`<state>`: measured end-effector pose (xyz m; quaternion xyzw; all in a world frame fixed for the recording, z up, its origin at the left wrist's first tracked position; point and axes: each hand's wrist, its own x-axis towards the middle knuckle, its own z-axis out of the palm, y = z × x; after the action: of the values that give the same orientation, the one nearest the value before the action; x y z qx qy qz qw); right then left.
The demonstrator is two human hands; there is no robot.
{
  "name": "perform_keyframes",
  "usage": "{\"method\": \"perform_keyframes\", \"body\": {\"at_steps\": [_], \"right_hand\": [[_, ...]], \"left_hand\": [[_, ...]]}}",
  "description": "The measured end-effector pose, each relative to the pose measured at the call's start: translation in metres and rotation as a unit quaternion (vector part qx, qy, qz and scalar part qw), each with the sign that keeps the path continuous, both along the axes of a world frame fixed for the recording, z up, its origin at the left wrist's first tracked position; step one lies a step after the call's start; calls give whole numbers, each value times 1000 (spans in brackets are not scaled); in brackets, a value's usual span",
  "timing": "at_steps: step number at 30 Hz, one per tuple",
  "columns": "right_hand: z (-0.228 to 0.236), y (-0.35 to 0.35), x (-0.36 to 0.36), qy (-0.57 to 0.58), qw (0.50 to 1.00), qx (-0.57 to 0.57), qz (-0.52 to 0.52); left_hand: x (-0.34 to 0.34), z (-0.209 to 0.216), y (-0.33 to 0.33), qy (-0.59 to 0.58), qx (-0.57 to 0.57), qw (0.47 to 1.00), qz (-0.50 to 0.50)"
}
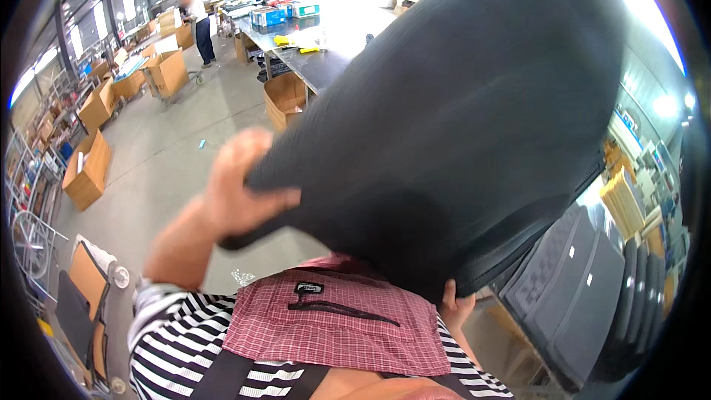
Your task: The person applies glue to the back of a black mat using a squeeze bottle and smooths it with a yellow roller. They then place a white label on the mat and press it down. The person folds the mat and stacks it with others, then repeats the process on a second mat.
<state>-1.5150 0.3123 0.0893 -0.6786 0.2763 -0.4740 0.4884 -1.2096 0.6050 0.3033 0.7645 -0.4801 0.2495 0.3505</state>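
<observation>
A large dark grey moulded panel (474, 118) fills most of the view, raised close in front of me. My left hand (241, 189) grips its lower left edge, thumb on top. My right hand (453, 307) holds its bottom edge from underneath, only the fingers showing. Below the panel I see a red checked apron (333, 322) over a black and white striped shirt (170, 348).
A stack of similar grey panels (578, 289) stands at the lower right. Open cardboard boxes (89, 170) line the concrete floor at left, and one more (285, 100) sits by a long work table (311, 52). A person (200, 26) stands far off. A chair (85, 304) is at lower left.
</observation>
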Motion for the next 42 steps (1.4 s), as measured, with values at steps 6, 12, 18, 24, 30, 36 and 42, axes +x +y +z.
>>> {"method": "perform_keyframes", "body": {"at_steps": [6,12,18,24,30,36,42], "right_hand": [[56,-19,322,133,825,-526,159],[82,-49,554,235,836,107,484],[63,-69,494,145,866,133,459],[25,-164,390,229,967,111,-29],[-11,-327,368,371,910,-119,-140],[-40,-466,387,484,853,-70,-180],[-78,-499,391,431,892,132,-44]], "left_hand": [[264,203,-203,-236,-107,955,141],[398,45,-378,-156,-65,986,-10],[559,-235,-272,140,-128,978,89],[526,-379,-226,841,-94,529,69],[468,-418,-242,890,-151,390,-182],[469,-366,-242,812,-136,552,-128],[472,-289,-259,591,-61,802,-65]]}}
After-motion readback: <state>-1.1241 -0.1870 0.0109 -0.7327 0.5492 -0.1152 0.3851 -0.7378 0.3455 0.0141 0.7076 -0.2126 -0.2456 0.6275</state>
